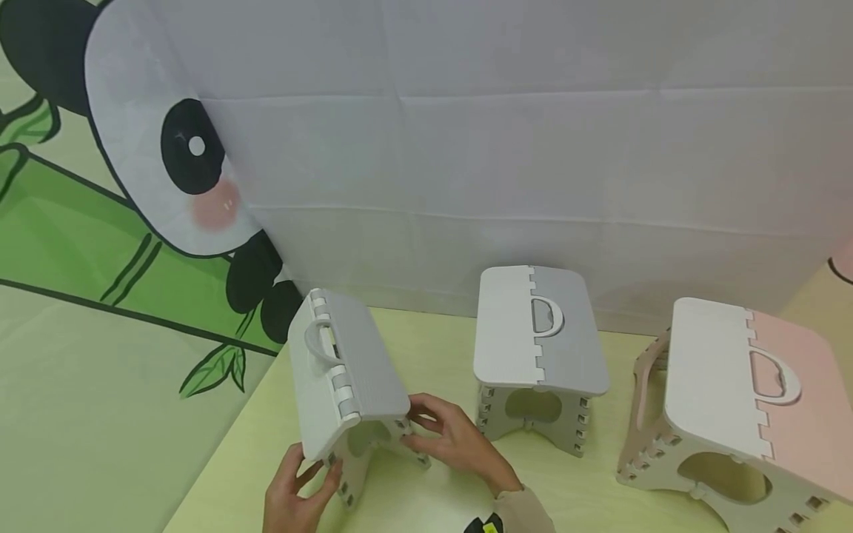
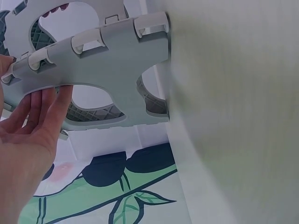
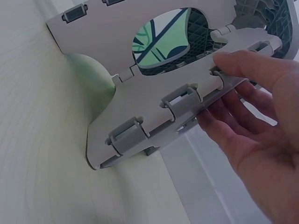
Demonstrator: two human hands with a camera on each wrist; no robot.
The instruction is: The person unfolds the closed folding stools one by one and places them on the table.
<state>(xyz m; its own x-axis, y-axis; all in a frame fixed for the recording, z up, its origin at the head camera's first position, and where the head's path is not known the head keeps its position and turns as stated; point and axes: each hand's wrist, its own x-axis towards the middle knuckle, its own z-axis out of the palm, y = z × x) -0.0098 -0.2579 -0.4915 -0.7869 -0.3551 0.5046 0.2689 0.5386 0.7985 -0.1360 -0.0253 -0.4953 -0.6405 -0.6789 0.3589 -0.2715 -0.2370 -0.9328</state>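
Observation:
A white and grey folding step stool [image 1: 356,355] stands on the left of the table, its top bent into a ridge along the hinge and its legs partly spread. My left hand [image 1: 300,492] grips its near left leg. In the left wrist view, those fingers [image 2: 39,112] reach into the leg panel's cutout. My right hand [image 1: 453,440] holds the near right leg; in the right wrist view the thumb [image 3: 238,63] lies over the leg panel [image 3: 117,109] and the other fingers are behind its edge. The stool's far legs are hidden in the head view.
A second white and grey stool [image 1: 536,326] stands unfolded at the middle back. Farther right stands an unfolded white and pink stool [image 1: 716,377]. Behind the pale yellow table [image 1: 426,340] hangs a cloth [image 1: 466,148] with a panda print.

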